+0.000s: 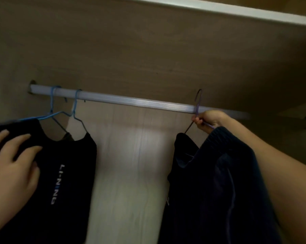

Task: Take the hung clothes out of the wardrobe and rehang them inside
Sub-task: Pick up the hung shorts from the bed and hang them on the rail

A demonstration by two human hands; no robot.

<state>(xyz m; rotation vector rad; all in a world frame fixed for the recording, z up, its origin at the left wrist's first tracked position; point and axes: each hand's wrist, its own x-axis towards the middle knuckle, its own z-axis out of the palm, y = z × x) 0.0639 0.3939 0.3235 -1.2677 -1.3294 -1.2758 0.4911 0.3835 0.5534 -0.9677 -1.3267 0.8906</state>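
Three wire hangers [198, 103] showed on one pale rail [131, 100], whose long axis ran from nine o'clock down toward three o'clock. Two blue hangers [51, 104] hooked over the rail at ten o'clock, carrying a black Li-Ning shirt [66, 173] that hung straight down. The left hand [13, 166] lay open, fingers spread flat on that shirt. The right hand [207, 119] pinched the purple hanger's neck at three o'clock, its hook rising in front of the rail, one dark navy garment [215, 187] hanging below.

left hand [13, 166] flat, fingers spread; right hand [207, 120] raised, fingers pinched closed (arm extended from lower right)
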